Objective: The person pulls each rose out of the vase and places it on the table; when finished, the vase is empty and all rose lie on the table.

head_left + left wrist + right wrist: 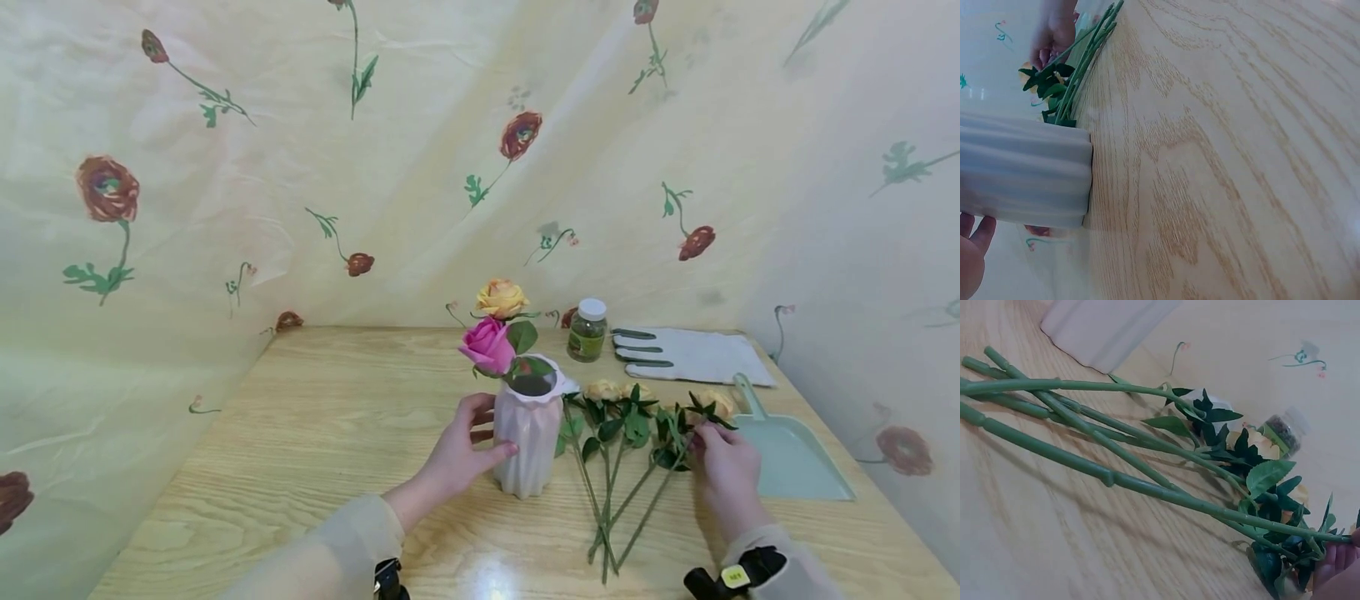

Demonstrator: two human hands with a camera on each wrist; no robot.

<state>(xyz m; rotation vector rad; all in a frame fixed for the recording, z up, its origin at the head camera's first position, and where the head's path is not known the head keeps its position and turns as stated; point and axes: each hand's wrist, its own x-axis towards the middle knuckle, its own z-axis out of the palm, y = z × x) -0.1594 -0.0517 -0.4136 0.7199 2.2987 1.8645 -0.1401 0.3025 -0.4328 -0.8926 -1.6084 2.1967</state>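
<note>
A white fluted vase (527, 446) stands upright on the wooden table, holding a pink rose (489, 343) and a yellow rose (502, 297). My left hand (456, 457) grips the vase's left side, thumb across the front; its fingertips (984, 232) also show against the wall in the left wrist view. To the right, several pale yellow roses (603, 390) lie with their green stems (606, 500) crossing toward me. My right hand (726, 468) pinches the rightmost rose by its stem (1235, 515), just below the bloom (718, 403).
Behind the roses stands a glass jar (587, 340) with a white lid. White gloves (693, 354) with dark-edged fingers lie at the back right. A pale green dustpan (795, 458) rests beyond my right hand. Flower-printed sheeting (420, 167) hangs behind the table.
</note>
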